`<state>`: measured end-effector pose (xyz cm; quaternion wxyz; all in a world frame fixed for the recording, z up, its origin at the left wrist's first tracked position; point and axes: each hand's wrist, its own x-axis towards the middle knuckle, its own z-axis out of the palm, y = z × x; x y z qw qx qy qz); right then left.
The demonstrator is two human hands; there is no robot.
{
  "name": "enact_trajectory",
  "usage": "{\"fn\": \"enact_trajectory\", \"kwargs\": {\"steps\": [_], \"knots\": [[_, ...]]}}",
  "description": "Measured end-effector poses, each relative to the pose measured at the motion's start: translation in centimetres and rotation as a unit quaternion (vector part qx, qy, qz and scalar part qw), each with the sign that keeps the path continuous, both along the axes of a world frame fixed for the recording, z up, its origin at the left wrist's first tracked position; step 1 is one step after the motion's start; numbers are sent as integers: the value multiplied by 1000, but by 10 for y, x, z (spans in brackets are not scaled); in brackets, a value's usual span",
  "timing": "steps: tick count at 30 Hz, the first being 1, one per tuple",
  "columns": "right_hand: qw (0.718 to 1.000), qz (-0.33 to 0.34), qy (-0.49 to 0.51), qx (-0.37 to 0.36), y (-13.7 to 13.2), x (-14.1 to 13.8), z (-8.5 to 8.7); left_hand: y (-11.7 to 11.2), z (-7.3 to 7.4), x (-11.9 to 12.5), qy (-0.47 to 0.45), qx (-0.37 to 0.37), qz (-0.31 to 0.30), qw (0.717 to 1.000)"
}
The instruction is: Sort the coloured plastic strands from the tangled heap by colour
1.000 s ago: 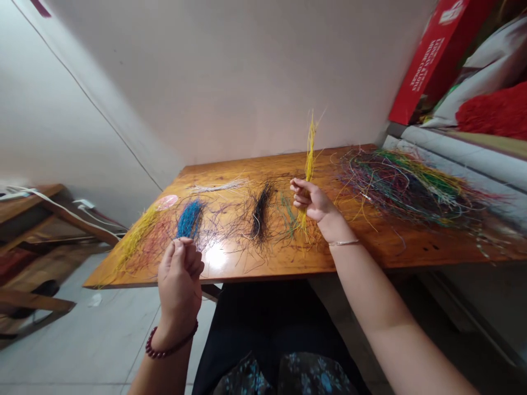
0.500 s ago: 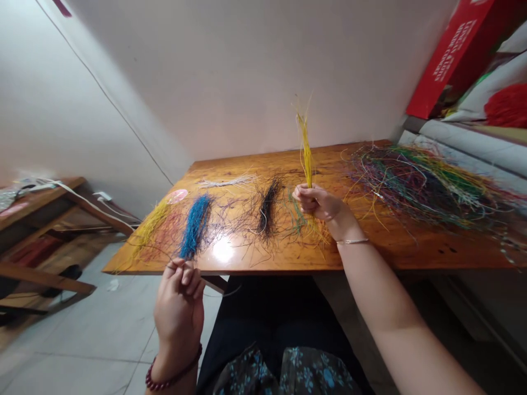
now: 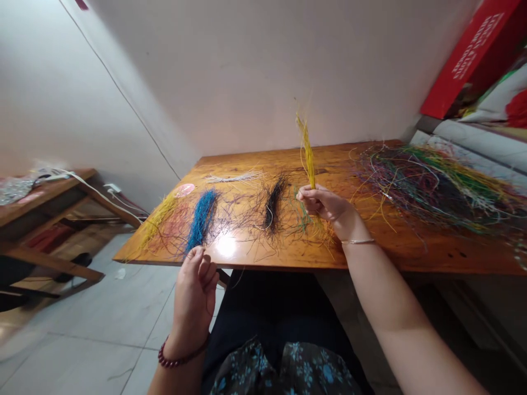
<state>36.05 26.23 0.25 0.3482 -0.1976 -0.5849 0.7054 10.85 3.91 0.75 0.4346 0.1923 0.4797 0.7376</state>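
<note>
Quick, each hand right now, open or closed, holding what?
Left hand: pinched closed; cannot tell what, if anything, it holds.
Right hand: closed around a bundle of yellow strands.

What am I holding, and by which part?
Your right hand grips the bundle of yellow strands by its lower part, with the rest standing above the fist. Your left hand is pinched shut; whether it holds anything cannot be told.
</note>
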Motion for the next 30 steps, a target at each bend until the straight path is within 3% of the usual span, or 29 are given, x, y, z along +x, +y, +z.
{"fn": "enact_trajectory", "kwargs": {"steps": [7, 13, 19, 25, 30], "knots": [[998, 64, -17, 1, 12, -1, -10, 20, 3, 24, 34, 28, -114, 993], [996, 80, -29, 7, 12, -3, -11, 39, 12, 45, 63, 31, -85, 994], [993, 104, -39, 26, 12, -4, -13, 59, 15, 60, 51, 17, -120, 991], [990, 128, -41, 36, 12, -5, -13, 70, 13, 70, 16, 61, -66, 996], [989, 131, -46, 50, 11, -5, -12, 73, 4, 78, 117, -23, -125, 985]]}}
